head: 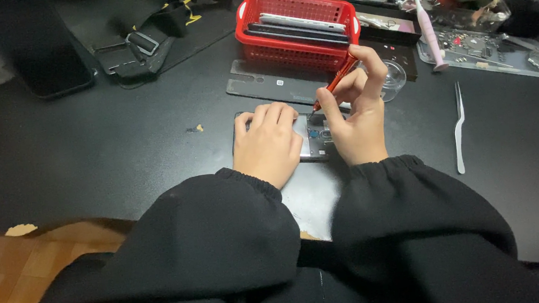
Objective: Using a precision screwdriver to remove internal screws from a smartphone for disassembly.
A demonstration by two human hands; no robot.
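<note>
An opened phone (313,142) lies flat on the black table, a red screwdriver (337,83) tilted over it.

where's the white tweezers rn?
Head view, right side: the white tweezers lie on the black table, apart from the right hand, below the clear parts tray.

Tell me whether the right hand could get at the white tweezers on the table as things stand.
Probably yes: the tweezers lie in the open just right of the right hand, nothing between, though that hand holds a red screwdriver.

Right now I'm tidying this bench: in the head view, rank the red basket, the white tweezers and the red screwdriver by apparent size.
1. Red basket, clearly largest.
2. White tweezers.
3. Red screwdriver, partly hidden by the right hand, so its full length is unsure.
</note>
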